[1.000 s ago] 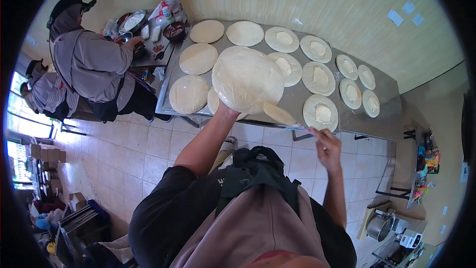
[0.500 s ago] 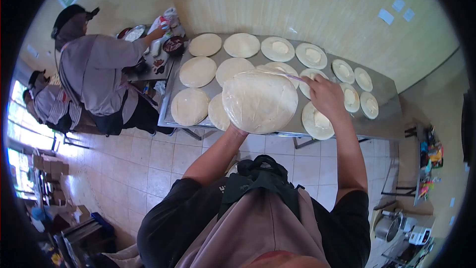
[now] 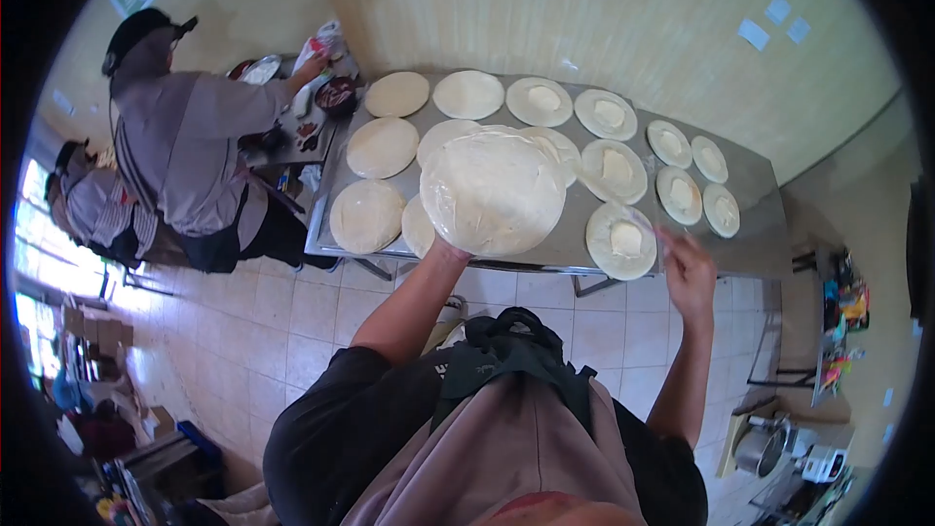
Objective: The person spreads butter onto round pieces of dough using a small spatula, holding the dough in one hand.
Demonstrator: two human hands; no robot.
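Observation:
My left hand (image 3: pixel 447 252) is raised under a large, thin, pale dough round (image 3: pixel 492 191) and carries it flat above the steel table (image 3: pixel 758 197); the fingers are hidden beneath the dough. My right hand (image 3: pixel 688 269) is blurred, low at the table's near edge, closed on a thin stick-like tool (image 3: pixel 660 238). It is next to a dough round with a white lump in its middle (image 3: pixel 618 240). Several more rounds cover the table: plain ones (image 3: pixel 366 216) on the left, lump-topped ones (image 3: pixel 612 170) on the right.
A person in a grey shirt and black cap (image 3: pixel 185 151) stands at the table's left end, reaching to bowls and containers (image 3: pixel 334 93). Another person (image 3: pixel 88 205) is behind them. A tiled floor lies below the table; shelves and a pot (image 3: pixel 748 446) are at lower right.
My right hand has come back from over the raised dough, down and right to the table's near edge. The dough round shifted slightly left. The other person still reaches toward the bowls.

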